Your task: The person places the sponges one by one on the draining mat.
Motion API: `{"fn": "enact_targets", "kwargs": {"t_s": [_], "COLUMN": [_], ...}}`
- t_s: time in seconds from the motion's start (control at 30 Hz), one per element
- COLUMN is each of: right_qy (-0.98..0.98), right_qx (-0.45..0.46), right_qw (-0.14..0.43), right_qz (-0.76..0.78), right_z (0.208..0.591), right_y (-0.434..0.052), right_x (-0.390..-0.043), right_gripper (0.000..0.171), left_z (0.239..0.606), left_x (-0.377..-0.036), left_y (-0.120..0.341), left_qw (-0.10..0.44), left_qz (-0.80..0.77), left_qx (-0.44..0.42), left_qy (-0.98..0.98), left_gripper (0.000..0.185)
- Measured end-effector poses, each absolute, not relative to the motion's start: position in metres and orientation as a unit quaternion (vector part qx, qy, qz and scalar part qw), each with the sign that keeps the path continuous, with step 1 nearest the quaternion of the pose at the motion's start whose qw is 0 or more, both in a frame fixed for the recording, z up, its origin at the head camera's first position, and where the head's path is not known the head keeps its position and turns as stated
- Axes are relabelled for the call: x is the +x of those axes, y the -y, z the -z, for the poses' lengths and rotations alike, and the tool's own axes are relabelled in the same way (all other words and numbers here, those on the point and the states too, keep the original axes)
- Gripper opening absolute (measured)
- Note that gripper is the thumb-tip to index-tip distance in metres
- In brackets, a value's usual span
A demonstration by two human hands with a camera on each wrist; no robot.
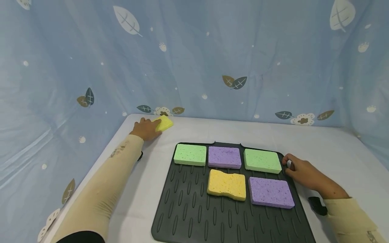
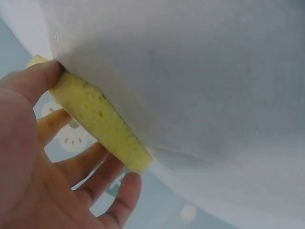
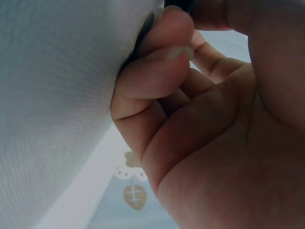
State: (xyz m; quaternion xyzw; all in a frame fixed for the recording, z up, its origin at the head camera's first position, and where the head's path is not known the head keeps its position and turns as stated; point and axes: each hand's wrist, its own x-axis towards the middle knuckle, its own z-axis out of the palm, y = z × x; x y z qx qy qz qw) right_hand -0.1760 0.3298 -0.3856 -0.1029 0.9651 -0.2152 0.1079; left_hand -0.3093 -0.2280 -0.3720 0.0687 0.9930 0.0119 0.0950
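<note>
At the table's far left corner, my left hand holds a bright yellow sponge. In the left wrist view the thumb presses one side of that sponge, with the fingers spread along the other. My right hand is at the right edge of a black ridged mat, pinching it near the upper right corner. The right wrist view has its curled fingers against the white cloth, a bit of black mat at the thumb.
On the mat's top row lie a green sponge, a purple sponge and another green sponge. Below them are a wavy orange-yellow sponge and a purple sponge. A blue leaf-patterned curtain hangs behind the white table.
</note>
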Motion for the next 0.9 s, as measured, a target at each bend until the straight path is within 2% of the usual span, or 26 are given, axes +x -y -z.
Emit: {"fn": "enact_targets", "kwargs": {"t_s": [0.3,0.67,0.9], "right_qy": [-0.967,-0.967,-0.966], "right_qx": [-0.098,-0.101,-0.099], "right_qw": [0.108,0.105,0.111], "right_qz": [0.209,0.21,0.21], "right_z": [0.387,0.384,0.384], "right_y": [-0.329,-0.327,-0.326], "right_x": [-0.175,-0.176,-0.177], "right_gripper": [0.025,0.025,0.025], "left_z": [0.375,0.376,0.377], "left_x": [-0.307,-0.298,-0.292], "left_y": [0.233,0.232,0.239], "left_qw": [0.099,0.078,0.073], "left_qz": [-0.055,-0.11,-0.118], "left_qx": [0.052,0.027,0.037], "left_qy": [-0.992,-0.99,-0.99], "left_gripper": [0.072,0.077,0.079]}}
